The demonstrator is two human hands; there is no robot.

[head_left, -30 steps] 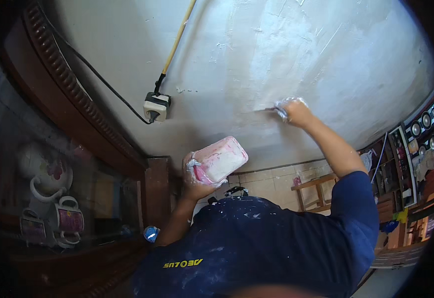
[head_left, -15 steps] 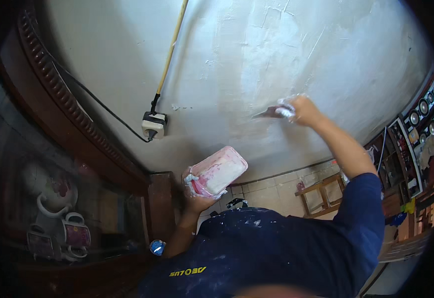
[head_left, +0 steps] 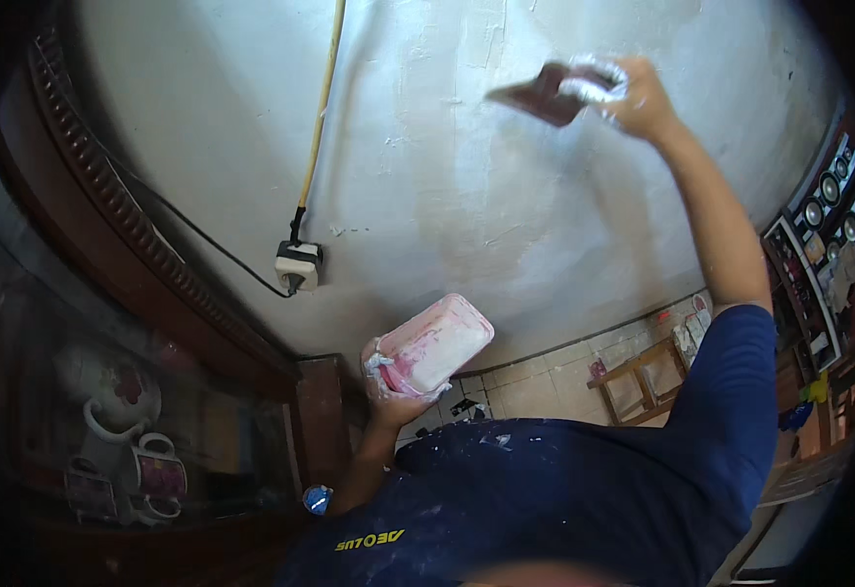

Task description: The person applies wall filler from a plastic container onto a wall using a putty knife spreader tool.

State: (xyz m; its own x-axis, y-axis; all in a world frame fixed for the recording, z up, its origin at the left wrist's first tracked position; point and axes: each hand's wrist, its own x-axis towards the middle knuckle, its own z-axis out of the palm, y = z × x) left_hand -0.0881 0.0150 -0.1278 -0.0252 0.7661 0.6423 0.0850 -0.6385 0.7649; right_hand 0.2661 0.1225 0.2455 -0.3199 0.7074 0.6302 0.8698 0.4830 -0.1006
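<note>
High in front of me, my right hand (head_left: 640, 96) grips a dark putty knife (head_left: 548, 95), its blade pointing left. White paste coats the fingers around the handle. The blade overlaps the pale, patchy plastered wall (head_left: 417, 196); whether it touches is unclear. Low and nearer my body, my left hand (head_left: 390, 399) is wrapped around a pink rectangular plastic tub (head_left: 442, 338) smeared with white paste. The tub is held tilted, and its far end leans toward the wall.
A white socket box (head_left: 298, 266) with a black cord and yellowish conduit (head_left: 322, 117) is on the wall. Left stands a dark wooden glass-front cabinet (head_left: 143, 235) with mugs (head_left: 160, 472). A wooden frame (head_left: 643, 382) lies on the tiled floor; speakers (head_left: 829, 186) stand at right.
My right hand has risen up the wall and slightly right with the putty knife, whose broad side shows more now. My left hand and the tub have barely shifted in view.
</note>
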